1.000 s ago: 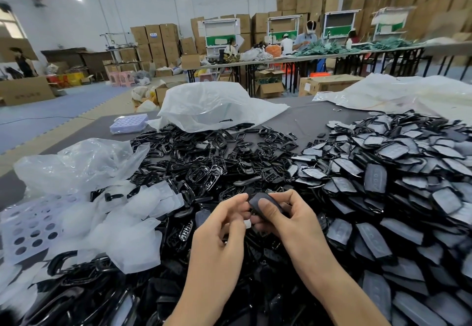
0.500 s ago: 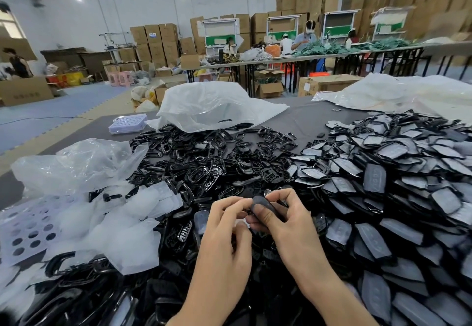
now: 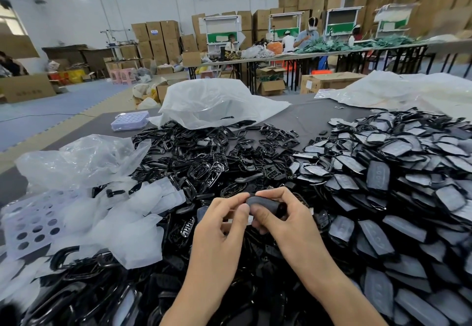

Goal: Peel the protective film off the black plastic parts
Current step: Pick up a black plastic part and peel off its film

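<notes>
A small black plastic part (image 3: 264,205) is held between both hands above the table's middle. My right hand (image 3: 282,219) grips it with thumb below and fingers curled over its top. My left hand (image 3: 224,219) pinches its left end between thumb and forefinger. Whether film still covers it is too small to tell. To the right lies a big heap of film-covered black parts (image 3: 383,180). Ahead and below spreads a heap of glossy black frames and parts (image 3: 204,162).
Peeled film pieces (image 3: 127,226) and a perforated sheet (image 3: 33,223) lie at the left, with a crumpled clear bag (image 3: 81,159) behind. A white bag (image 3: 212,103) and a small lilac tray (image 3: 130,120) sit farther back. People work at distant tables.
Both hands have turned the part slightly, so its rounded dark side faces up more. My left thumb and forefinger have closed in on its left end.
</notes>
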`<state>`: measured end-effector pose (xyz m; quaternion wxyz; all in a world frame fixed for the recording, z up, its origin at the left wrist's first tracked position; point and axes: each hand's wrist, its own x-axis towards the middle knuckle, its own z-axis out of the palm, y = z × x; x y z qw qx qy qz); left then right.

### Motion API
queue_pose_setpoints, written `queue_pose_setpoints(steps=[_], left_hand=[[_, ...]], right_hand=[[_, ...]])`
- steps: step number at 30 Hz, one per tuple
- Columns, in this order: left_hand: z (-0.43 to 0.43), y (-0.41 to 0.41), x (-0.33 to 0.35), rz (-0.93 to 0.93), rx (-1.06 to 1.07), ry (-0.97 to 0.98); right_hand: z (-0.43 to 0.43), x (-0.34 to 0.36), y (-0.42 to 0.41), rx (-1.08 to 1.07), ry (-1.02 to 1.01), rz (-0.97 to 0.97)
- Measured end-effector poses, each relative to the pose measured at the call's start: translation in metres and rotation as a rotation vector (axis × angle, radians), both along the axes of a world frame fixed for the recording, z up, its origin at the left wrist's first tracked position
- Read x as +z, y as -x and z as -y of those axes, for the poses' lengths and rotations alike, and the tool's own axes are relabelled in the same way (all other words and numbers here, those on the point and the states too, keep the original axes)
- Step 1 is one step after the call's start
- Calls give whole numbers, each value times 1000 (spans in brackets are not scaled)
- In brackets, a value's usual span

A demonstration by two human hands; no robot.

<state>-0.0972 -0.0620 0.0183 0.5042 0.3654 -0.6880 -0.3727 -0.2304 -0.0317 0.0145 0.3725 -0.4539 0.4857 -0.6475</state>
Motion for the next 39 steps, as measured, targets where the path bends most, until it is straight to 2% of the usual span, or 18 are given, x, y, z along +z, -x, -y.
queue_pose_setpoints(steps=[5, 8, 14, 20, 31, 36, 39], left_hand=[[3, -3, -1, -22, -60, -99], [5, -3, -2, -14, -36, -92], [5, -1, -3, -11, 24, -75], [5, -3, -3, -19, 16, -70], [3, -4, -6, 80, -20, 48], [4, -8, -3, 250, -40, 190], [2, -9, -4, 285, -38, 270]], right_hand=[[0, 1, 3, 75, -13, 8], [1, -1, 3, 76, -1, 34], [4, -2, 2, 64, 5, 243], [5, -2, 2, 93, -33, 253], [6, -4, 7, 208, -115, 310], [2, -4, 13, 223, -131, 216], [0, -3, 14, 196, -129, 144]])
